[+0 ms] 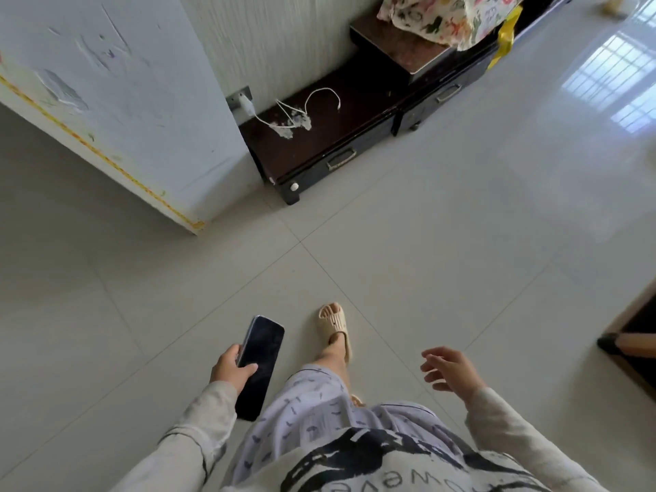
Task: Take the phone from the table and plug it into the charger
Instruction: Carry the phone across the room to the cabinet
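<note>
The left hand grasps the phone, thumb across its dark screen and fingers wrapped behind its edge, the phone held low over the tiled floor with its top end pointing ahead. The right hand is released, fingers spread and slightly curled, holding nothing.

Well ahead, a low dark cabinet stands against the wall. On its top lies the white charger cable, looped, its free end loose on the surface; the other end runs to a white charger plug seated in a wall socket, partly hidden by the corner of a pale wall panel. Pale patches lie under the cable, possibly chipped finish. The cabinet's two drawers are closed, so their contents cannot be seen.

Farther back, a patterned cloth covers something on a raised block, cut off by the frame's top edge. One foot in a beige slipper steps forward; the other is hidden under the person's clothing.
</note>
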Demonstrator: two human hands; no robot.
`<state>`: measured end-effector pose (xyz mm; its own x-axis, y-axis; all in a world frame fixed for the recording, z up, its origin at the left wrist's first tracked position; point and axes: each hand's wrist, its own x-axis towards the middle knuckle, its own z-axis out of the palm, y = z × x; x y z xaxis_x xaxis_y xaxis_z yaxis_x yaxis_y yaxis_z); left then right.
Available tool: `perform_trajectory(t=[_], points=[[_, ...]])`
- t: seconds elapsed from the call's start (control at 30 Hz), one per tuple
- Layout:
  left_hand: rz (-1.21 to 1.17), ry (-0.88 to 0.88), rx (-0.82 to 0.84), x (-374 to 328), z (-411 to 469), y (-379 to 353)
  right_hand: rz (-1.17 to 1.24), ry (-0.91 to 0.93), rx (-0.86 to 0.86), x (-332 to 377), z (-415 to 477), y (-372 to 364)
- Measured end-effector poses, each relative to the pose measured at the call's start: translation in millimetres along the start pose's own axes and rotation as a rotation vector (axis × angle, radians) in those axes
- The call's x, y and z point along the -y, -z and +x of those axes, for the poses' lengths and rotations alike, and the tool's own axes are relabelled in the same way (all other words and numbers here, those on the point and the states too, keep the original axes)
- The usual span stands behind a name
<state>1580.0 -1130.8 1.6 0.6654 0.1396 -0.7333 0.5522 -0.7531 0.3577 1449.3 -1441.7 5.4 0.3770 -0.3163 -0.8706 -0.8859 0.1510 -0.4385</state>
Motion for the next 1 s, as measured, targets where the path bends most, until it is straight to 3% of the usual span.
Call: perform_trajectory(t=[0.5, 0.7, 1.0], points=[[-0.071, -0.134, 0.014, -225, 77, 12, 0.048, -0.104, -0.119, 142, 88, 96], [-0.155, 0.067, -0.045, -262, 96, -2, -0.160, -0.080, 0.024, 240, 147, 113], [-0.272, 0.267, -0.159, -284, 100, -20, -0.437, 0.150, 0.217, 401, 198, 128]])
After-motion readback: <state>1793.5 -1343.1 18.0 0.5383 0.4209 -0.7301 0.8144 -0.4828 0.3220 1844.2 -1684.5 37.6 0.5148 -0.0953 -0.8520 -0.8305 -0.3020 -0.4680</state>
